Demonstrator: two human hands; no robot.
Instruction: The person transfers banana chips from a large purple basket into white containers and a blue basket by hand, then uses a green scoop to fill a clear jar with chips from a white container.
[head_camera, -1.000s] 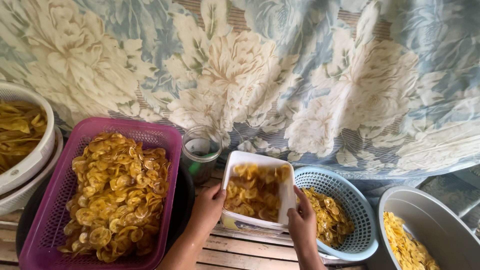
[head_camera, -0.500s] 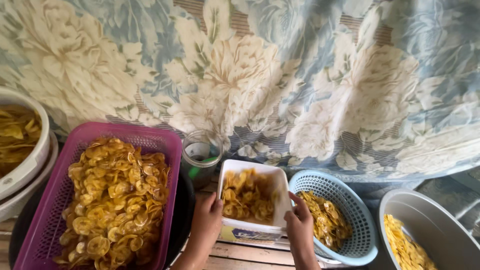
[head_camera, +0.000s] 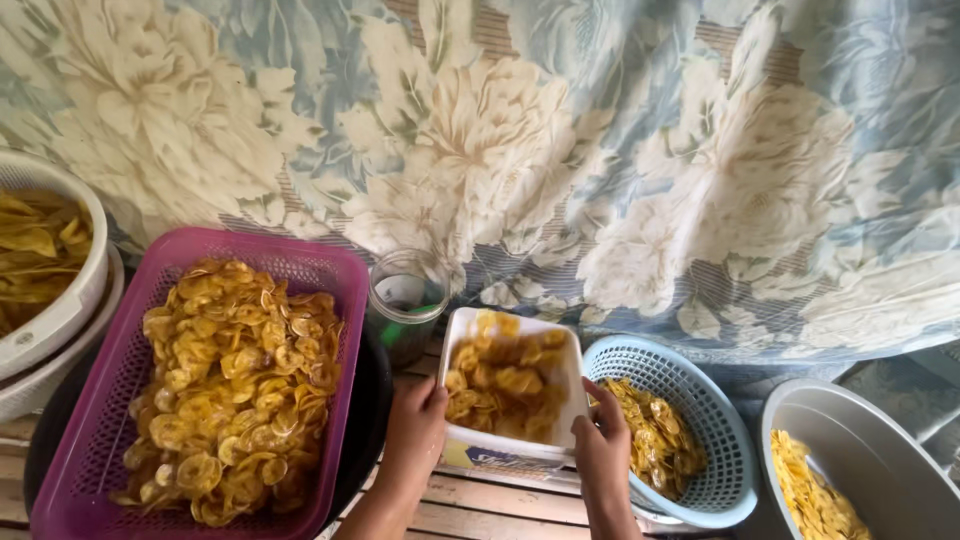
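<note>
A white rectangular tub (head_camera: 563, 352) full of yellow fried chips is held over the slatted wooden table (head_camera: 480, 510). My left hand (head_camera: 415, 432) grips its left side, and my right hand (head_camera: 603, 448) grips its right side. The tub is tipped a little toward me. Left of it stands a purple slotted basket (head_camera: 330, 270) heaped with the same chips. Just right of the tub sits a light blue round basket (head_camera: 705, 400) holding more chips.
A glass jar (head_camera: 405, 300) stands behind the tub. White bowls (head_camera: 70, 300) with longer chips sit at the far left, and a grey metal bowl (head_camera: 860, 440) with chips at the far right. A floral cloth (head_camera: 560, 150) hangs behind everything.
The tub has stayed in both hands, with its far end now lifted a little higher. The view has shifted slightly down and to the left.
</note>
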